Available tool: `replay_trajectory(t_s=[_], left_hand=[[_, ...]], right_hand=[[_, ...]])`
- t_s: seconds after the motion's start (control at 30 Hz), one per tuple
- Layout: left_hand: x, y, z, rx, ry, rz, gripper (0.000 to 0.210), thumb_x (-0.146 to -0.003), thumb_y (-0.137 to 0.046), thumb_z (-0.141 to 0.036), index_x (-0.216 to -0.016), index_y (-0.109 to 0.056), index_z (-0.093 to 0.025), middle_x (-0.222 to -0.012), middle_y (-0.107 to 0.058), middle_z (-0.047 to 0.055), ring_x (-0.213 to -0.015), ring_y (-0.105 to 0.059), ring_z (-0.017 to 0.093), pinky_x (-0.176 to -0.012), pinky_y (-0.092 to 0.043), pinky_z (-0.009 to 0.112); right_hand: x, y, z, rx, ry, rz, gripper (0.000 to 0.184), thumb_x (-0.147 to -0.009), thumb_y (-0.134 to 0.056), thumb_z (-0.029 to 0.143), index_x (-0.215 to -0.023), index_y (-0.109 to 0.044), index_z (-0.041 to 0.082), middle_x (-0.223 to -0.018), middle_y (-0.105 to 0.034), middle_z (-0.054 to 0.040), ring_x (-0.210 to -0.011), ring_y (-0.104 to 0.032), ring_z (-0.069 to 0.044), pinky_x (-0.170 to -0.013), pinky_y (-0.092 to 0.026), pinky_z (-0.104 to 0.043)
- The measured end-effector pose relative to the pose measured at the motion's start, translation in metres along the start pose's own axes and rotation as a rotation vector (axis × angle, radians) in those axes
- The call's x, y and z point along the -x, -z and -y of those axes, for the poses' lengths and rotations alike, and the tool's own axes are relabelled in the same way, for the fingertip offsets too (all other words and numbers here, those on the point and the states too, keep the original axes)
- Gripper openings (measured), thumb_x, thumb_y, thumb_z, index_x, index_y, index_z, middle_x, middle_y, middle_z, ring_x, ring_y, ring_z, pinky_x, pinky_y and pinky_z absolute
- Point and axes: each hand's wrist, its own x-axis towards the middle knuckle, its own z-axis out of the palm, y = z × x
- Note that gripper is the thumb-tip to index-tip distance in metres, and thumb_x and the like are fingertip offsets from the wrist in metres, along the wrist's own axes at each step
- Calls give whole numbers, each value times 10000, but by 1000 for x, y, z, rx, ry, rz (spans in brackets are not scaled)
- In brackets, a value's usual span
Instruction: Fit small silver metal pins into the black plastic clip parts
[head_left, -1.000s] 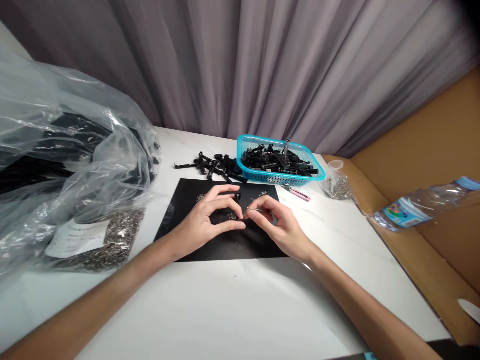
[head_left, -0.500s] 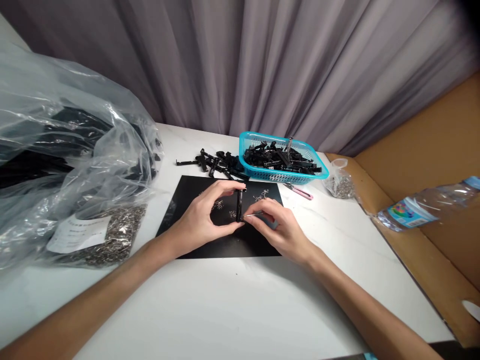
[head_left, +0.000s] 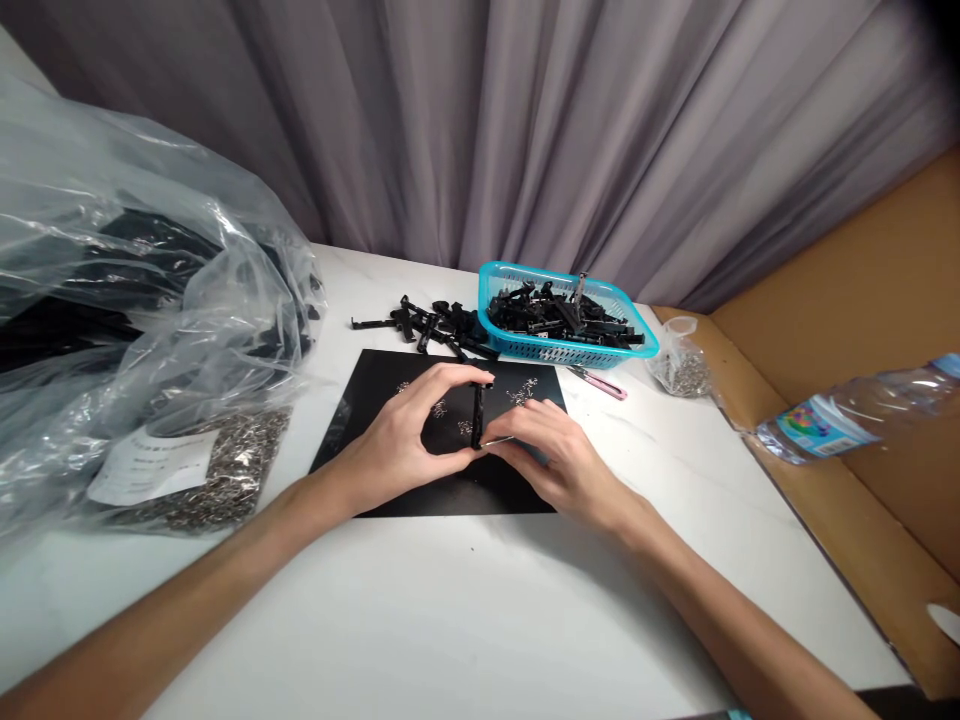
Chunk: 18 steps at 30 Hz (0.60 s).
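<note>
The black bar-shaped part is above the middle of the black mat, between the two hands. On the left, the left hand is clamped on its two ends with thumb and fingertips alone; uneven pressure could make the part twist or spring free. Just left of the part shows a small heap of metal bits, which a dropped part would likely scatter. To the right, the right hand is pinched on a thin metal piece, its tip at the part's near end; whether they touch, I cannot tell. Pushed askew, that tip could slip off and jab the left thumb, or the slim piece could roll loose.
</note>
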Motion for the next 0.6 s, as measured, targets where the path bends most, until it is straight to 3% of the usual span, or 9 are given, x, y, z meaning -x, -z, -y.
replay_trajectory(t_s=[0.2, 0.6], left_hand=[[1, -1, 3, 110, 34, -24, 647, -822, -770, -153, -1412, -527, -265, -1377, -616, 73, -1295, -625, 249, -1170, -515, 434], [3, -2, 4, 118, 31, -31, 659, -810, -772, -138, -1409, -538, -281, -1368, -632, 58, -1270, -650, 243, -1147, -553, 420]], right_hand=[[0, -2, 6, -127, -89, -52, 100, -1066, -553, 193, -1038, -639, 236, -1035, -728, -22, -932, -634, -178, -837, -423, -344], [-3, 0, 8, -206, -156, 13, 115, -1067, -564, 233, -1009, -663, 231, -1028, -710, -22, -924, -623, -168, -812, -436, -328]])
